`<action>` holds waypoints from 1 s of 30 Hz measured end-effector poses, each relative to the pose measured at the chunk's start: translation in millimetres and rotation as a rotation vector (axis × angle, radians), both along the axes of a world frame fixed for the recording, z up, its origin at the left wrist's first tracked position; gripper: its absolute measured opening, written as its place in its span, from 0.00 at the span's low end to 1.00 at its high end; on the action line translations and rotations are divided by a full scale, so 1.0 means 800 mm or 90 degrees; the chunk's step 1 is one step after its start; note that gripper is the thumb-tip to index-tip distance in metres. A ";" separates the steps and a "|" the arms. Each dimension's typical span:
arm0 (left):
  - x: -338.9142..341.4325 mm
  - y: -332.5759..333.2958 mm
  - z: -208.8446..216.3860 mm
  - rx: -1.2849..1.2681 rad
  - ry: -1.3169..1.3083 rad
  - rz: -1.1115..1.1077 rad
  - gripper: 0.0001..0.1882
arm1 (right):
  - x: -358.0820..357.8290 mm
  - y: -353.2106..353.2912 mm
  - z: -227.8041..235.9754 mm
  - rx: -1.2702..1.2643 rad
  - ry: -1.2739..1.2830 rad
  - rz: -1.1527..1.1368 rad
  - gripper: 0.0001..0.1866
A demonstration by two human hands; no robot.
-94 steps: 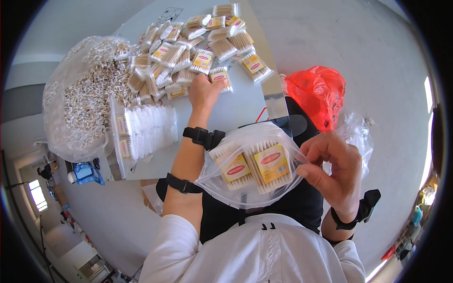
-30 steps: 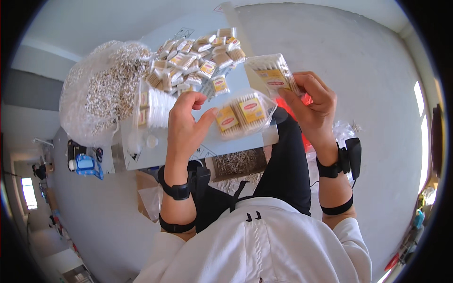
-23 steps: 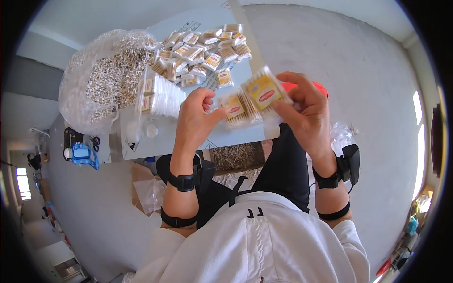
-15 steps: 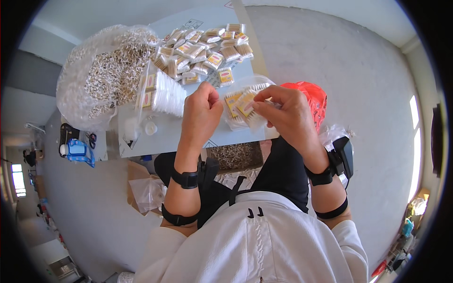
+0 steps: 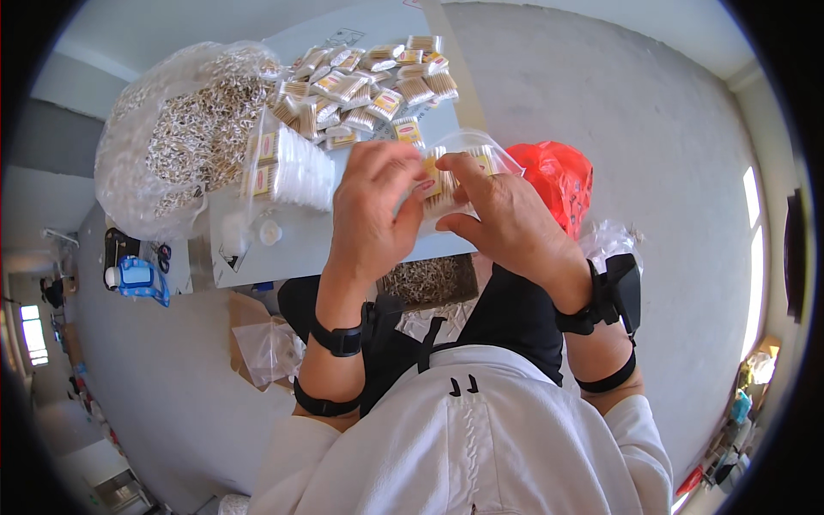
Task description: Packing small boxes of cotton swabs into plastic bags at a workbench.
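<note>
A clear bag of swab packs is placed near the right edge of the bench, toward its near right corner. Over its right side the right hand is held with thumb and index finger spread wide; whether a pack is covered by the palm cannot be told. Beside its left side the left hand is held blurred, fingers bent and thumb apart, with nothing seen pinched.

The bag could be pushed over the right edge, since little bench is left there and pressure may be applied from the left. The thin film could be creased or snagged if a pack is pressed against the mouth askew. The nearest loose pack could be knocked by the left hand, as it is lying just beyond the fingers.

Two hands and one bag between them are counted; in that bag at least two labelled packs can be made out, the rest being hidden. In the pile toward the far edge, more than twenty packs are judged to be heaped, but overlaps prevent an exact count. Toward the left edge, one large bag of loose swabs and one filled sleeve are seen. One red bag is seen beyond the right edge, and one round white cap near the near edge.
</note>
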State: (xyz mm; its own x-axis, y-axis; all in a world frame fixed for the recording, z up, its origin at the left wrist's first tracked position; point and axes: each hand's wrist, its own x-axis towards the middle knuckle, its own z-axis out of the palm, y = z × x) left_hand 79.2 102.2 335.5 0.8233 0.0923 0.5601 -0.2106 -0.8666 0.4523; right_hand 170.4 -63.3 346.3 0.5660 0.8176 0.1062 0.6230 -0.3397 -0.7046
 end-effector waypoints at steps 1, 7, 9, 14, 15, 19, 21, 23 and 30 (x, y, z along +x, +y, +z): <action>0.000 -0.004 0.005 -0.001 0.000 -0.003 0.14 | 0.005 -0.004 0.000 0.027 0.000 0.015 0.14; -0.007 -0.016 0.004 -0.009 0.122 -0.055 0.21 | 0.036 -0.017 0.008 0.054 -0.079 0.024 0.10; -0.007 -0.021 0.004 0.007 0.115 -0.033 0.23 | 0.042 -0.019 0.000 0.085 -0.187 0.077 0.06; 0.002 -0.025 0.005 0.086 0.108 -0.028 0.20 | 0.043 -0.014 -0.014 0.063 -0.256 0.094 0.08; 0.003 -0.024 0.002 0.111 0.101 -0.030 0.19 | 0.042 -0.014 -0.014 0.019 -0.262 0.097 0.09; 0.002 -0.020 -0.005 0.131 0.149 -0.033 0.17 | 0.041 -0.018 -0.008 -0.021 -0.259 0.084 0.10; 0.000 -0.020 -0.009 0.130 0.154 -0.013 0.16 | 0.042 -0.021 -0.009 -0.034 -0.266 0.079 0.10; -0.001 -0.023 -0.019 0.111 0.138 -0.005 0.16 | 0.043 -0.021 -0.016 -0.004 -0.259 0.079 0.10; -0.021 -0.013 -0.018 -0.159 0.045 0.080 0.12 | 0.041 -0.033 -0.011 0.139 -0.202 0.084 0.11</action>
